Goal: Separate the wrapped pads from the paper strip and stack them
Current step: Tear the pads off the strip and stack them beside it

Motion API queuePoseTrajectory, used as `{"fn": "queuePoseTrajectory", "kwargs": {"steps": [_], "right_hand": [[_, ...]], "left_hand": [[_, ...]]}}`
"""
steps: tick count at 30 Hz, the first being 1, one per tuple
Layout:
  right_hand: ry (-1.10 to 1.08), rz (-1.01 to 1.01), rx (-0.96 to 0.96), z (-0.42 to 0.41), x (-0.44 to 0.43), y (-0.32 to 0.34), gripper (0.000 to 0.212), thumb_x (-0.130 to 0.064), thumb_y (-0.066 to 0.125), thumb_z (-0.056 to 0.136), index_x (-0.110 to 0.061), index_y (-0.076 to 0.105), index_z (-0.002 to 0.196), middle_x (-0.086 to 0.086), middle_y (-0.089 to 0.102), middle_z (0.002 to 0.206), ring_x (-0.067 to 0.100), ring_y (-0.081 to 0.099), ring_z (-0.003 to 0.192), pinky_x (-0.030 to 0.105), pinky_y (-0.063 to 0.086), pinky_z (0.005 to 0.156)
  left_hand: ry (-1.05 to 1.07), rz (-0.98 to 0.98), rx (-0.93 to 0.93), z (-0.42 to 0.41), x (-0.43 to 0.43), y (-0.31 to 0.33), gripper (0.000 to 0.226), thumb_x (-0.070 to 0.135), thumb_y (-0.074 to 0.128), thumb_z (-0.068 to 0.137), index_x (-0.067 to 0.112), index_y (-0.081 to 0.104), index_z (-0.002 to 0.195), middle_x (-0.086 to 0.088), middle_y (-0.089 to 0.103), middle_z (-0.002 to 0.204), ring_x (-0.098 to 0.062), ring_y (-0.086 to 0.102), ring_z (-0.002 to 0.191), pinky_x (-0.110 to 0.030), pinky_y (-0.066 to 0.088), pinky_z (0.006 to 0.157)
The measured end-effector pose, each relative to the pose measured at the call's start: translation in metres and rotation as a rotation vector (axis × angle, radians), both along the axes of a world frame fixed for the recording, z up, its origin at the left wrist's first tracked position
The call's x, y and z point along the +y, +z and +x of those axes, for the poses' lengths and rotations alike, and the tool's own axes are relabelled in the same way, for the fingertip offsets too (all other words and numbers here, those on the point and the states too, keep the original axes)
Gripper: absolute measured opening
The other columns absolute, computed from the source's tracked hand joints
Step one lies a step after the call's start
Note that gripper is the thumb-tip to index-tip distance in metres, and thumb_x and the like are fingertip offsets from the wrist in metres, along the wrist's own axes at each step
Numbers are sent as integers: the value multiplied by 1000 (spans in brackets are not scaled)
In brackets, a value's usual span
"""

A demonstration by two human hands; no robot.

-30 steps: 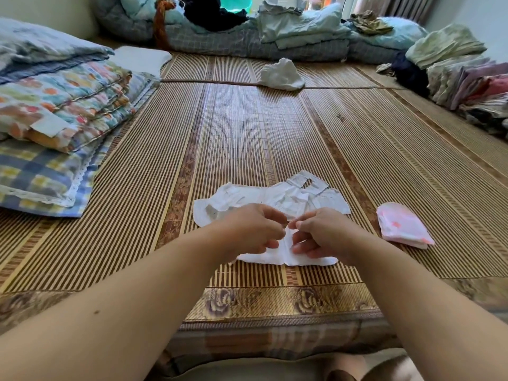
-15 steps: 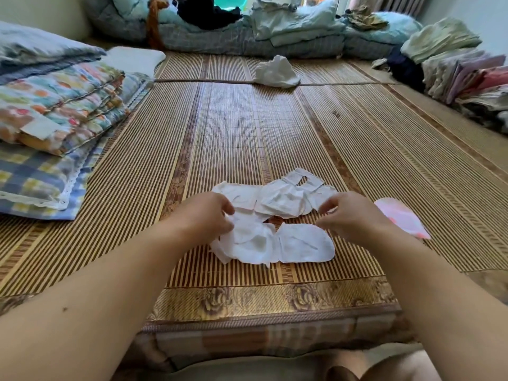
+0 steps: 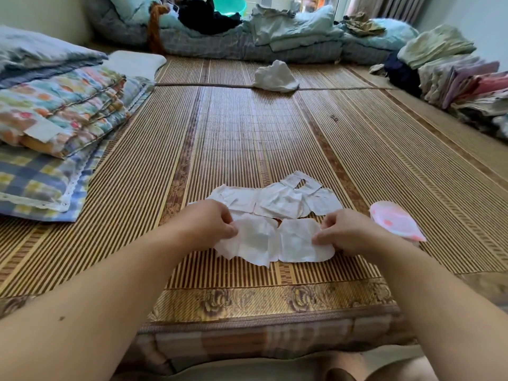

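- Where the woven bamboo mat [image 3: 247,127] nears its front edge, the left hand [image 3: 204,225] pinches the left side of a crumpled white wrapped pad [image 3: 254,239]; its fingers [image 3: 229,231] press together on the wrapper, and the pad's left edge is hidden under them.
- The right hand [image 3: 347,233] pinches the right side of a flatter white wrapped pad [image 3: 298,243] just beside the first; whether the two are joined cannot be told.
- Behind both hands lies a wrinkled white paper strip of further pads [image 3: 277,200], partly covered by the left hand.
- A pink patterned pad stack [image 3: 394,222] sits toward the right edge, partly hidden by the right wrist; how many it holds is unclear.
- Folded quilts [image 3: 55,111] occupy the left edge.
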State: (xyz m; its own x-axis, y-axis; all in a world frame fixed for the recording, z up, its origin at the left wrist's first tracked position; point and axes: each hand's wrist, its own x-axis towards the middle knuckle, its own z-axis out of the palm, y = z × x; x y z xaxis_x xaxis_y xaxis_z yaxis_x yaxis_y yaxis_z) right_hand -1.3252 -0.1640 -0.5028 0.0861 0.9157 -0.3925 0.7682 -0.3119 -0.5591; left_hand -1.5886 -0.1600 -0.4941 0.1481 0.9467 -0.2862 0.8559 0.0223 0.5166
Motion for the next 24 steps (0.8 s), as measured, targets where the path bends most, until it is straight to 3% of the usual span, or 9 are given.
{"fn": "queuePoseTrajectory", "kwargs": {"steps": [2, 5, 10, 13, 17, 21, 24], "right_hand": [[-62, -29, 202, 7, 0, 5, 16, -12, 76, 73, -14, 62, 80, 6, 65, 75, 14, 55, 53, 24, 44, 41], [-142, -27, 415, 14, 0, 16, 21, -7, 76, 74, -10, 65, 92, 14, 66, 87, 18, 57, 56, 24, 48, 45], [-196, 133, 641, -5, -6, 31, 9, -11, 75, 77, -7, 68, 81, 9, 65, 76, 16, 60, 59, 22, 50, 46], [-156, 191, 734, -29, -12, 37, 6, -11, 74, 79, -9, 68, 76, 5, 67, 70, 14, 63, 57, 21, 50, 46], [-20, 234, 748, -59, -21, 38, 3, -10, 71, 81, -9, 70, 79, -1, 72, 66, 11, 68, 60, 21, 53, 52], [87, 364, 621, -76, -28, 35, 7, -19, 73, 81, -13, 72, 79, 7, 74, 79, 23, 71, 76, 42, 60, 70], [137, 425, 528, -80, -31, 31, 10, -24, 73, 81, -15, 73, 82, 4, 74, 78, 20, 71, 75, 47, 58, 75]], "left_hand": [[39, -14, -122, -3, -2, 9, 15, 34, 67, 84, 25, 66, 72, 4, 67, 74, -9, 57, 60, -22, 41, 51], [103, -39, -280, -8, -4, 22, 16, 32, 68, 83, 19, 71, 72, 2, 68, 75, -13, 58, 67, -26, 44, 58], [180, -180, -567, -7, -8, 35, 14, 23, 65, 86, 10, 68, 82, 9, 63, 54, -6, 44, 47, -18, 32, 41], [159, -249, -712, 0, -12, 38, 12, 21, 64, 87, 12, 65, 78, 4, 63, 57, -6, 49, 47, -19, 36, 44], [136, -283, -788, 11, -17, 38, 11, 17, 62, 89, 12, 63, 80, -1, 63, 62, -9, 56, 50, -22, 39, 50], [145, -278, -807, 18, -19, 35, 11, 16, 62, 89, 12, 61, 79, -4, 66, 65, -9, 58, 52, -20, 39, 48], [155, -301, -819, 17, -19, 33, 18, 16, 62, 88, 17, 65, 71, -7, 69, 70, -11, 61, 56, -20, 41, 49]]}}
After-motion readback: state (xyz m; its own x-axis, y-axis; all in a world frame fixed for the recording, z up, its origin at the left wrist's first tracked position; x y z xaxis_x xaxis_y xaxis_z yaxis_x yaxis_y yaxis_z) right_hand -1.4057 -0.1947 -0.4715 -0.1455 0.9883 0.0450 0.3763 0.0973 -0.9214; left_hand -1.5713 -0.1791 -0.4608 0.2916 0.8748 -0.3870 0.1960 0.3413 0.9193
